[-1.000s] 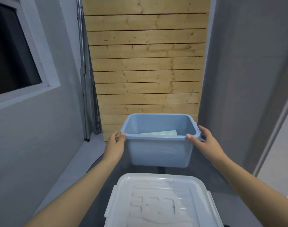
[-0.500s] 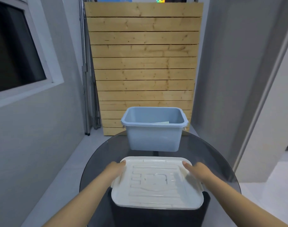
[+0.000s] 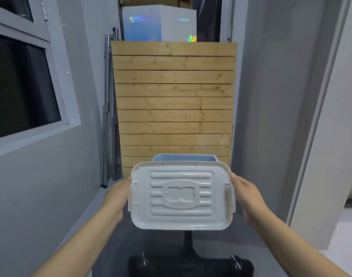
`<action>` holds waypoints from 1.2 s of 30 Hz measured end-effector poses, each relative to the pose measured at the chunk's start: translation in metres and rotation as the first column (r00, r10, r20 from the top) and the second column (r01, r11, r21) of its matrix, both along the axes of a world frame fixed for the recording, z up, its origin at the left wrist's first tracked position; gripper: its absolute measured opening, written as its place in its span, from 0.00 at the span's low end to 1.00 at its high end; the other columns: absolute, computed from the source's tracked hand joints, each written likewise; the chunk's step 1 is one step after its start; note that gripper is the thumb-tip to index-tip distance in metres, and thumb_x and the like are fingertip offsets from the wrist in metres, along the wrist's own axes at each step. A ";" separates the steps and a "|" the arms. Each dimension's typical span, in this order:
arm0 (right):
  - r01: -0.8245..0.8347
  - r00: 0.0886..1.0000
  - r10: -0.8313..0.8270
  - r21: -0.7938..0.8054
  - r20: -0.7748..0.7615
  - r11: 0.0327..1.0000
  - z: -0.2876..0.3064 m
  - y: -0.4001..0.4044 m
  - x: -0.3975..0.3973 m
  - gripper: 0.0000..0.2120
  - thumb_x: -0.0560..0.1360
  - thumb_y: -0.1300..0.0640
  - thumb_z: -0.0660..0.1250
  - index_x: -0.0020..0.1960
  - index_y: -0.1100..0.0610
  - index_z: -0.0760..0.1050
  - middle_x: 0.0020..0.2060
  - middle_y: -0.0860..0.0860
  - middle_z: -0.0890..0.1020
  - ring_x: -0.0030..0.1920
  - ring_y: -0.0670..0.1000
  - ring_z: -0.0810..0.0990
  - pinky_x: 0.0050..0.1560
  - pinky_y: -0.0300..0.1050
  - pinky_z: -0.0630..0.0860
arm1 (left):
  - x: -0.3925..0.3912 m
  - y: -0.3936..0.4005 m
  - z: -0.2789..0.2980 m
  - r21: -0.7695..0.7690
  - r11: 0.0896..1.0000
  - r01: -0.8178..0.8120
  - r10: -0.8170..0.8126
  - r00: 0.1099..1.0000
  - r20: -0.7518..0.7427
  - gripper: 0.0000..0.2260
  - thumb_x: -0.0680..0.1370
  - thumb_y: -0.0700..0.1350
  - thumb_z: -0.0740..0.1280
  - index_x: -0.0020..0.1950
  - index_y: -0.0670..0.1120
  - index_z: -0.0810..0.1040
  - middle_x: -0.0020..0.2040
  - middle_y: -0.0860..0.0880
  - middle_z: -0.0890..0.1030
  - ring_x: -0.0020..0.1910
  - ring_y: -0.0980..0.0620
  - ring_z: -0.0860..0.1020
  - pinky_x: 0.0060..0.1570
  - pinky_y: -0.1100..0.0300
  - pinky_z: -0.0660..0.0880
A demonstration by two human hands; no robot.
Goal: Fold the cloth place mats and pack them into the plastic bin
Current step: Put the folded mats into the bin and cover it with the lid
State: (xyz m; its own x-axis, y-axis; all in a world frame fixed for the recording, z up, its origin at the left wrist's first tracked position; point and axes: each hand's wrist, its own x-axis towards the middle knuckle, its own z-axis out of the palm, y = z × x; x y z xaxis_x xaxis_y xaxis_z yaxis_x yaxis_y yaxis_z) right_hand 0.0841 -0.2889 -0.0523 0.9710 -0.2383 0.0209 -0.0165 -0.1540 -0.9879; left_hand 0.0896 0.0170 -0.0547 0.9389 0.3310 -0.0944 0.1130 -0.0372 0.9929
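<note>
Two hands, L [image 3: 116,198] & R [image 3: 248,196], grip white lid [image 3: 182,195] by its short ends, before blue bin [image 3: 184,157].

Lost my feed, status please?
Left hand and right hand grip white lid, held up. Blue bin behind, mostly hidden. Nothing blocking.

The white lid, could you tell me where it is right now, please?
In the head view the white lid is held up at lower centre between the left hand and right hand, in front of the blue bin.
</note>
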 end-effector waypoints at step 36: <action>0.097 0.986 -0.079 -0.115 0.150 0.989 -0.016 -0.002 0.147 0.19 0.75 0.56 0.64 0.65 0.55 0.70 0.60 0.48 0.77 0.60 0.49 0.75 0.50 0.43 0.72 | 0.158 -0.006 -0.003 0.000 0.989 -0.149 0.144 0.956 0.256 0.10 0.76 0.42 0.68 0.56 0.45 0.75 0.57 0.47 0.78 0.57 0.47 0.77 0.61 0.49 0.73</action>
State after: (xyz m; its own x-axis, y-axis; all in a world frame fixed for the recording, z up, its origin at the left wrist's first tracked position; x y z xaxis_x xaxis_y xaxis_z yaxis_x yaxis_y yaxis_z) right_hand 0.2314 -0.2909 -0.0681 0.9310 -0.3094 0.1938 0.1067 -0.2772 -0.9549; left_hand 0.2479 0.0114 -0.0582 0.8723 0.4658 0.1487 -0.1376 -0.0580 0.9888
